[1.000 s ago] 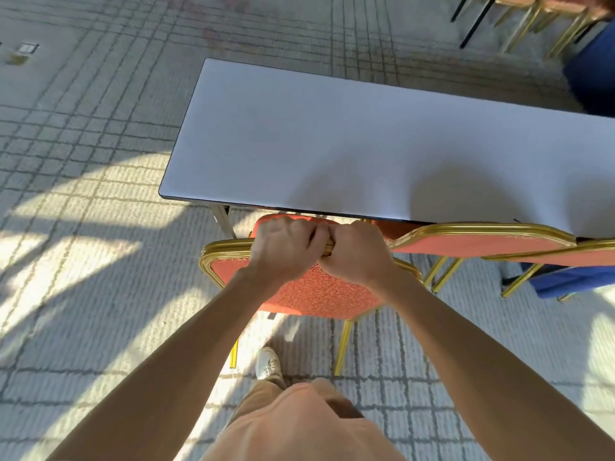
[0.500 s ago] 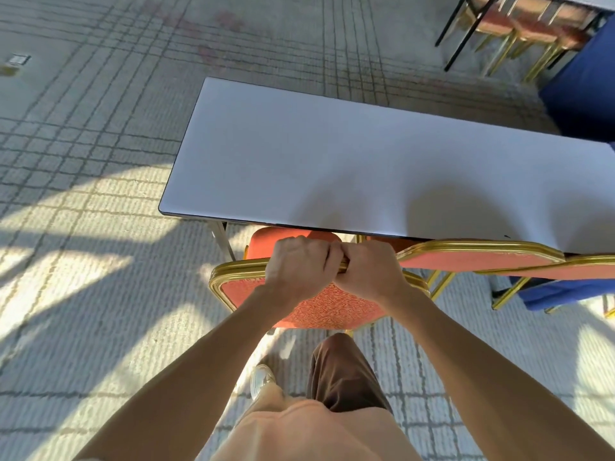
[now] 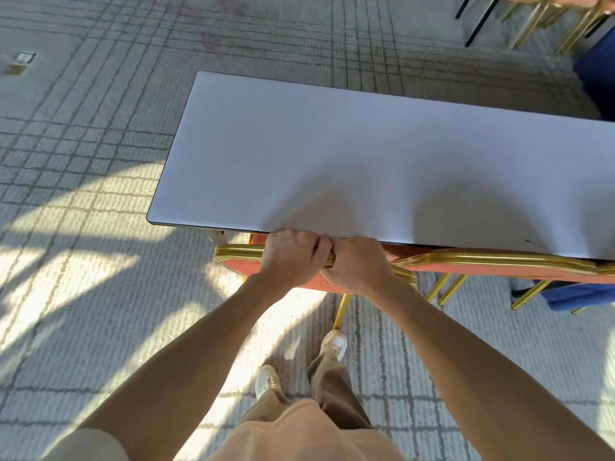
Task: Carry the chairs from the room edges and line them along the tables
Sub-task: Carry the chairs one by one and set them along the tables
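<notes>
A red chair with a gold frame [image 3: 244, 262] stands at the near edge of the long white table [image 3: 366, 161], close to its left end. Its seat is almost wholly hidden under the tabletop. My left hand [image 3: 291, 256] and my right hand [image 3: 356, 264] grip the top rail of its backrest side by side, knuckles touching. A second red and gold chair [image 3: 492, 266] stands just to the right, along the same table edge.
A blue chair [image 3: 579, 296] sits further right, past the second red one. More gold-legged chairs [image 3: 549, 18] and a black table leg stand at the far right. Patterned grey carpet with sun patches lies to the left. My feet [image 3: 299, 364] are just behind the chair.
The chair has been pushed forward under the table, so its seat is now nearly hidden. I have stepped closer, and both hands have kept their grip on the backrest.
</notes>
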The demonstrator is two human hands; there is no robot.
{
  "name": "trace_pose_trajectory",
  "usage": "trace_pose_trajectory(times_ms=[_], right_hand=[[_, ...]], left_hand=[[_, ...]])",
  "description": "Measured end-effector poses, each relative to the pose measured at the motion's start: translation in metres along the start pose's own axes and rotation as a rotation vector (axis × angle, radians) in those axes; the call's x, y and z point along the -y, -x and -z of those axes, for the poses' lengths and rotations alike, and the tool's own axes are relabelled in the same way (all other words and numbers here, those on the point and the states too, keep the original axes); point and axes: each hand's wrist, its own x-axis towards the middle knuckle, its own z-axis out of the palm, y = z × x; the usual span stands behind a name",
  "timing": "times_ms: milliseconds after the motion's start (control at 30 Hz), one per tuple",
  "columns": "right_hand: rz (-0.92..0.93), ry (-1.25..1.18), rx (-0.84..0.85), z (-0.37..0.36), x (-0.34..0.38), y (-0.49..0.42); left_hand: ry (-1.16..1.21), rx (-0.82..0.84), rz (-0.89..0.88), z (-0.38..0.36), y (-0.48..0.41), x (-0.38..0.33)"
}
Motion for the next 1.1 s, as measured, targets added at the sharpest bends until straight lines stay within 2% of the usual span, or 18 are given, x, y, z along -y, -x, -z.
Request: trace_pose_trajectory(times_ms=[67,167,300,433,567,667,800,967,1100], right_hand=[[0.007,-0.034,0.143,-0.004,-0.006,-0.013],[0.091,-0.024,0.182,-0.011,-0.014,-0.035],[0.173,-0.087,0.259,-0.020,-0.022,-0.049],[0.217,-0.107,0.241,-0.030,-0.025,-0.050],[0.145,-0.109,0.139,-0.023,-0.027,-0.051],[0.118,-0.051,0.086,-0.020,-0.024,-0.054],[0.042,-0.028,0.155,-0.014,-0.023,-0.066],[0.033,-0.004,0.113,-0.016,-0.026,-0.077],[0.086,0.070,0.267,-0.027,-0.032,-0.085]], left_hand=[[-0.022,0.021,0.032,-0.008,-0.013,0.009],[-0.034,-0.020,0.037,-0.010,-0.025,0.019],[-0.020,0.014,0.025,-0.007,-0.034,0.029],[-0.039,-0.043,-0.046,-0.013,-0.033,0.035],[-0.043,-0.049,-0.149,-0.017,-0.041,0.038],[-0.001,-0.063,-0.140,-0.012,-0.047,0.037],[0.063,-0.046,-0.108,-0.007,-0.058,0.037],[0.068,-0.001,-0.120,-0.005,-0.075,0.042],[0.048,0.013,-0.119,-0.019,-0.073,0.047]])
